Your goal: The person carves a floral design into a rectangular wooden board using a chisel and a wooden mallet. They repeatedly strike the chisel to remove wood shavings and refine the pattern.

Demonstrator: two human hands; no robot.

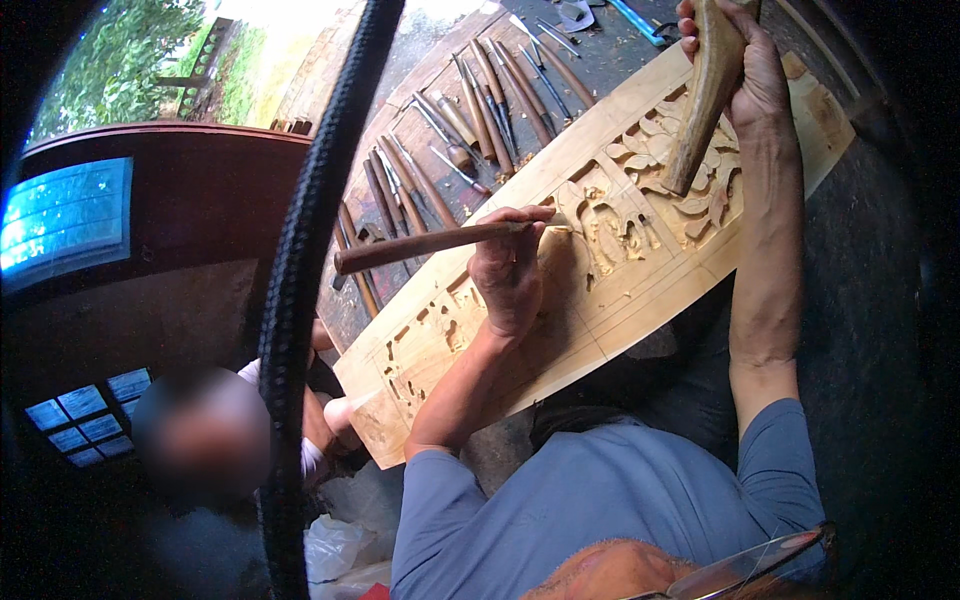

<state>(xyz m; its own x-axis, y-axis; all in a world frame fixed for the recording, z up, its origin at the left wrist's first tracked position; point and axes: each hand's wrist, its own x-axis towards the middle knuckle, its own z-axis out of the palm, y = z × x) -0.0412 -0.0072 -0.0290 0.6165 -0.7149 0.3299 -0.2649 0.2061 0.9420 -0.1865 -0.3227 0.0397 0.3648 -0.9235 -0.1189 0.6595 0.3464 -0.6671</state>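
Note:
My left hand [507,280] is closed around a carving chisel [425,248]. The chisel's long brown wooden handle points left, and its tip end lies low over the carved board. The pale wooden board [620,325] slants across from lower left to upper right, with cut recesses and pencil lines. At its upper right, leaf shapes [710,205] stand out in relief. Raised above that part, my right hand [762,85] grips a rough, club-shaped wooden mallet [703,100], whose narrow end points down over the leaves.
Several chisels and gouges [412,180] lie in rows on the dark worktable [425,85] beyond the board. A blue-handled tool [637,20] is at the far edge. Another person [318,420] sits at the left. A black braided cable [318,200] crosses the view, above a white plastic bag [335,545].

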